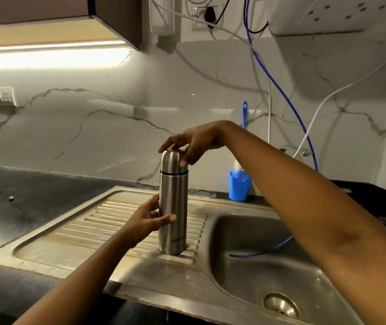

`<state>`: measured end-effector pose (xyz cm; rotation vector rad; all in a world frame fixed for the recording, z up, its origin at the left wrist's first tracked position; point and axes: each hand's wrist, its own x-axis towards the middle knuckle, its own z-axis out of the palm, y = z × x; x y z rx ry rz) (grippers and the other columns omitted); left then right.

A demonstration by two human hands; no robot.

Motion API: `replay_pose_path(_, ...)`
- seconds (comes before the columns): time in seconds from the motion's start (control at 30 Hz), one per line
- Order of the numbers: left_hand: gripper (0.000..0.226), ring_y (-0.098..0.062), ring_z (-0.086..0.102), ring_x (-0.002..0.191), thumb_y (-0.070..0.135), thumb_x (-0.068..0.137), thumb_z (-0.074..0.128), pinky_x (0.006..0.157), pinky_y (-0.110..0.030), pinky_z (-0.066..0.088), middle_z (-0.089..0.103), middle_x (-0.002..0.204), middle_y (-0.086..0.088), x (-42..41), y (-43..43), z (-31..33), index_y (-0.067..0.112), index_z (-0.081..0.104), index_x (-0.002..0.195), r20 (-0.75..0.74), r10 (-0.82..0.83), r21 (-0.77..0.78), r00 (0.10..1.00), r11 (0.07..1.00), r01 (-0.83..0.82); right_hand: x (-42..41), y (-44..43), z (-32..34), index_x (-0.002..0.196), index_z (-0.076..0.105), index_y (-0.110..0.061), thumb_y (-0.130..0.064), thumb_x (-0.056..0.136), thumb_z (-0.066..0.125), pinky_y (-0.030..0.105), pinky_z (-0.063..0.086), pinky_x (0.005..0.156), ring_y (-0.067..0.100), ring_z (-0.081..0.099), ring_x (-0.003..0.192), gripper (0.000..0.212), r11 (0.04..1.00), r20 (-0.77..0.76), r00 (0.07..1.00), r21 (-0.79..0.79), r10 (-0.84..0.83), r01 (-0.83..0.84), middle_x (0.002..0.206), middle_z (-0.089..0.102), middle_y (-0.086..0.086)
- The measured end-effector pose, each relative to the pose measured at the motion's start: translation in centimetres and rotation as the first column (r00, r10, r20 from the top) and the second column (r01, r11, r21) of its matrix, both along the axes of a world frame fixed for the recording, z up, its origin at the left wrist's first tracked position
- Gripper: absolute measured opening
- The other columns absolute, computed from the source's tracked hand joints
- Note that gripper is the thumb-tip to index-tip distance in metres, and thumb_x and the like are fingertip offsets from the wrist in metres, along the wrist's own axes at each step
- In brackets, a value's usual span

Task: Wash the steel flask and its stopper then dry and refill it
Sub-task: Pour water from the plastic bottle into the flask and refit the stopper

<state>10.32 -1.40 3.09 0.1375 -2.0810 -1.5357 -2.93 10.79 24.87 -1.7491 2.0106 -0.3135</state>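
Observation:
A tall steel flask (pixel 172 207) stands upright on the ribbed drainboard (pixel 107 221) just left of the sink basin. Its domed steel cap (pixel 173 161) sits on top, above a thin black ring. My left hand (pixel 148 219) grips the flask's body at mid height, thumb across the front. My right hand (pixel 191 145) reaches in from the right and holds the cap from above, fingers over its top and thumb down its right side. The stopper is hidden under the cap.
The steel sink basin (pixel 253 273) lies to the right, with a drain (pixel 280 304) and a thin blue hose (pixel 271 249) trailing into it. A blue cup (pixel 239 187) with a brush stands at the back. Dark countertop (pixel 18 195) stretches left. A tap (pixel 295 151) shows behind my right arm.

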Motion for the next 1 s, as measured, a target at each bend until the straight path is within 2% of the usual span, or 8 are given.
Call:
replay_pose_path(0.07,0.09,-0.013,0.067,0.1,0.062,0.042,0.085,0.072,-0.028,0.057,0.068,0.107,0.008,0.0,0.0,0.0,0.035,0.051,0.12,-0.003,0.007,-0.003,1.0,1.0,-0.007,0.3,-0.6,-0.3,0.127,0.051,-0.021,-0.012,0.081,0.071,0.028,0.056,0.08,0.017,0.058,0.102,0.051,0.994,-0.072,0.997,-0.103,-0.032,0.025,0.124,0.054,0.004)
replay_pose_path(0.17,0.088,-0.012,0.067,0.099,0.064,0.041,0.083,0.07,-0.027,0.057,0.066,0.109,0.007,-0.1,0.0,0.0,0.039,0.05,0.119,0.002,0.028,-0.015,1.0,0.999,-0.028,1.7,-1.5,-0.8,0.098,0.06,-0.009,-0.049,0.075,0.072,0.026,0.055,0.058,0.018,0.065,0.07,0.048,0.963,-0.319,0.923,-0.227,-0.216,0.147,0.092,0.066,0.01)
replay_pose_path(0.27,0.084,-0.014,0.066,0.1,0.062,0.046,0.082,0.073,-0.029,0.057,0.064,0.114,0.005,-0.1,-0.1,-0.1,0.04,0.05,0.12,0.015,0.034,-0.021,0.999,0.999,-0.034,3.0,-2.3,-1.9,0.08,0.051,-0.015,-0.071,0.078,0.05,0.024,0.04,0.056,0.012,0.051,0.06,0.056,0.935,-0.733,0.602,-0.347,-0.317,0.069,0.07,0.054,0.0)
replay_pose_path(0.3,0.083,-0.015,0.066,0.101,0.061,0.046,0.082,0.073,-0.03,0.057,0.064,0.114,0.003,-0.1,-0.2,0.0,0.039,0.051,0.12,0.021,0.025,-0.019,0.999,1.0,-0.024,2.9,-2.3,-2.1,0.089,0.054,-0.017,-0.072,0.08,0.046,0.025,0.041,0.06,0.012,0.054,0.067,0.056,0.939,-0.74,0.609,-0.344,-0.286,0.023,0.08,0.058,0.001)
replay_pose_path(0.37,0.086,-0.017,0.065,0.102,0.061,0.045,0.084,0.075,-0.032,0.057,0.065,0.113,0.0,0.0,-0.3,0.0,0.035,0.052,0.12,0.03,-0.003,0.006,1.0,1.0,0.003,2.2,-1.5,-2.0,0.123,0.049,-0.023,-0.063,0.085,0.049,0.03,0.049,0.07,0.02,0.056,0.099,0.055,0.971,-0.51,0.848,-0.24,-0.142,0.019,0.122,0.056,0.006)
replay_pose_path(0.43,0.089,-0.02,0.064,0.105,0.06,0.045,0.085,0.079,-0.037,0.057,0.065,0.114,-0.002,0.2,-0.3,-0.1,0.029,0.053,0.123,0.032,-0.021,0.018,0.999,1.0,0.02,1.4,-0.9,-2.0,0.134,0.04,-0.029,-0.055,0.088,0.051,0.031,0.051,0.071,0.022,0.051,0.106,0.054,0.982,-0.339,0.94,-0.19,-0.046,-0.02,0.135,0.046,0.006)
replay_pose_path(0.7,0.092,-0.014,0.067,0.098,0.067,0.037,0.083,0.071,-0.028,0.057,0.065,0.111,0.002,0.0,0.4,0.1,0.04,0.05,0.119,-0.031,0.054,-0.005,0.998,0.999,-0.054,1.9,-2.7,-4.1,0.123,0.054,-0.017,-0.056,0.087,0.052,0.027,0.039,0.071,0.013,0.048,0.089,0.053,0.888,-0.599,0.768,-0.451,-0.226,-0.09,0.117,0.061,0.006)
replay_pose_path(1.0,0.089,-0.014,0.067,0.101,0.066,0.041,0.083,0.075,-0.027,0.057,0.071,0.106,0.005,0.4,1.0,0.3,0.034,0.052,0.119,-0.028,0.051,-0.022,0.998,0.998,-0.051,3.0,-3.1,-6.2,0.104,0.064,-0.014,-0.061,0.083,0.051,0.028,0.043,0.068,0.022,0.058,0.088,0.053,0.714,-0.492,0.683,-0.697,-0.541,0.064,0.099,0.064,0.007)
